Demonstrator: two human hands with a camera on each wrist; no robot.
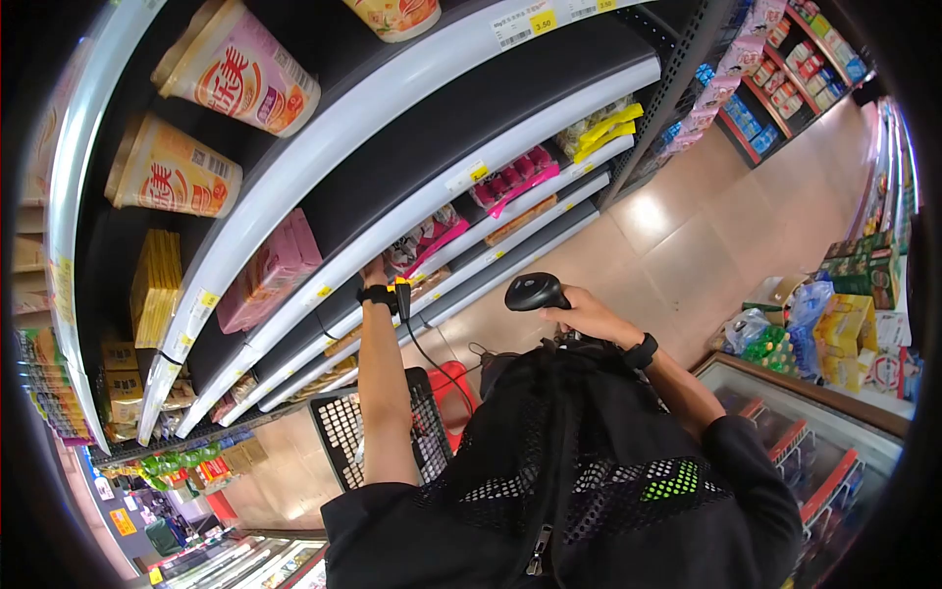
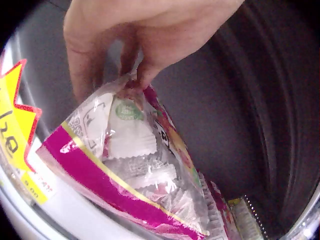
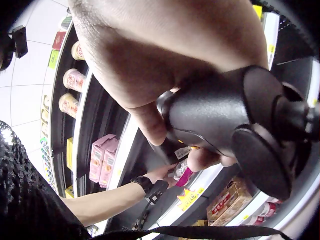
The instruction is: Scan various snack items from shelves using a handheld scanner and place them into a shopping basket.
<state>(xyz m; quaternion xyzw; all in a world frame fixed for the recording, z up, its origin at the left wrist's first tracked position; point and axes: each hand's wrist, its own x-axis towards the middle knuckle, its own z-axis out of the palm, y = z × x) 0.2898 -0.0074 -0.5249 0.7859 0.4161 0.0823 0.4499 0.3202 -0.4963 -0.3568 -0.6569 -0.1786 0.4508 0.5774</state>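
In the left wrist view the left hand pinches the top of a clear plastic bag with a magenta band and small white packets inside. The bag leans at the shelf's front edge. The head view has the left hand reaching into a middle shelf. The right hand grips a black handheld device with a rounded head, out over the floor. In the right wrist view, fingers of the right hand curl round the device's black body.
Curved shelf edges cross the upper left, with paper cups and pink boxes. A black basket stands below the left forearm. A freezer case is at right. A black cable hangs near the left wrist.
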